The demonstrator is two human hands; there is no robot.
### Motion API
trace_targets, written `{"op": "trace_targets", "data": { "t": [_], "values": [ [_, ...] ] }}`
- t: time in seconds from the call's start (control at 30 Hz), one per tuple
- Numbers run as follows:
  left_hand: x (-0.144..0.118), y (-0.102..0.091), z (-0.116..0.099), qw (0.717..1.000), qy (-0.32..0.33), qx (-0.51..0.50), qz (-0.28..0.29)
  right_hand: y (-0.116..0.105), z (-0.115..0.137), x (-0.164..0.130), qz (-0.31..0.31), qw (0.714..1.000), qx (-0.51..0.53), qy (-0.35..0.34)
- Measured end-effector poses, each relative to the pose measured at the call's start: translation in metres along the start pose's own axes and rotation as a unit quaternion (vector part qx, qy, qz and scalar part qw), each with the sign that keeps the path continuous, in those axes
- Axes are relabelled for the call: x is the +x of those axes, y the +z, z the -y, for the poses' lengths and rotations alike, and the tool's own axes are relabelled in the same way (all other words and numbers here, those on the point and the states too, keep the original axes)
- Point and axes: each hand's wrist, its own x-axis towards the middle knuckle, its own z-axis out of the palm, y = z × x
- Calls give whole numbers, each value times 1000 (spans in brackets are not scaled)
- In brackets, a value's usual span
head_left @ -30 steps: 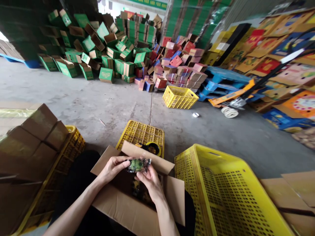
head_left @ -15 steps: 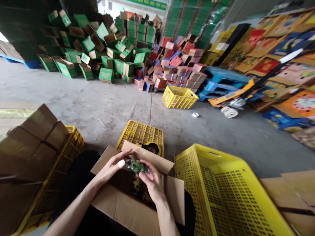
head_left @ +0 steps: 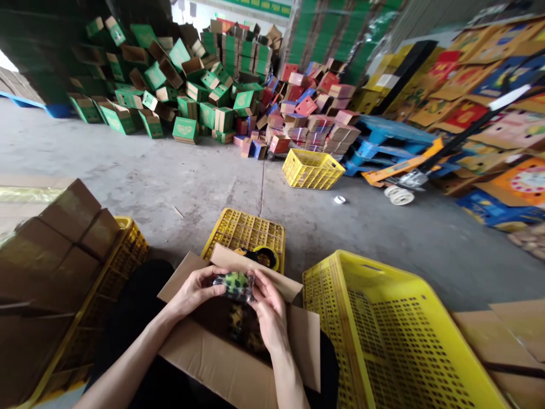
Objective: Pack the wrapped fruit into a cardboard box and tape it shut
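Note:
Between my two hands is a small green and black item in a clear plastic wrapper (head_left: 234, 284); its exact kind I cannot make out. My left hand (head_left: 196, 291) grips its left end with thumb and fingers. At the other end, my right hand (head_left: 268, 307) pinches the wrapper. Both hands hover over an open cardboard box (head_left: 221, 358) with its flaps spread outward. Inside lie several wrapped pieces (head_left: 237, 318), yellow and black, partly hidden in shadow and behind my right hand.
Just beyond the box, a tape dispenser (head_left: 266, 258) rests on an upturned yellow crate (head_left: 238, 227). A large yellow crate (head_left: 340, 318) stands at right. Cardboard boxes (head_left: 63, 238) are stacked in a crate at left. Farther off are a pallet jack (head_left: 409, 170) and heaped green boxes (head_left: 185, 129).
My left fingers have closed onto the wrapped item's left end, where they were looser before. The item has turned slightly and shows more green. My right hand has shifted along its right end.

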Motion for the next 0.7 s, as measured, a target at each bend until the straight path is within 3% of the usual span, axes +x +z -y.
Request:
{"op": "trace_targets", "data": {
  "t": [0.1,0.3,0.47,0.7],
  "values": [
    [0,0,-1,1000,7,1,11,-2,-1,2,-58,998,21,34],
    [-1,0,-4,995,21,16,94,7,7,-3,-33,992,-113,34],
    [3,2,-2,997,25,-5,67,8,10,-3,-4,994,-109,-5],
    [2,1,-6,994,16,68,80,8,10,-4,2,996,-84,-24]
  ]
}}
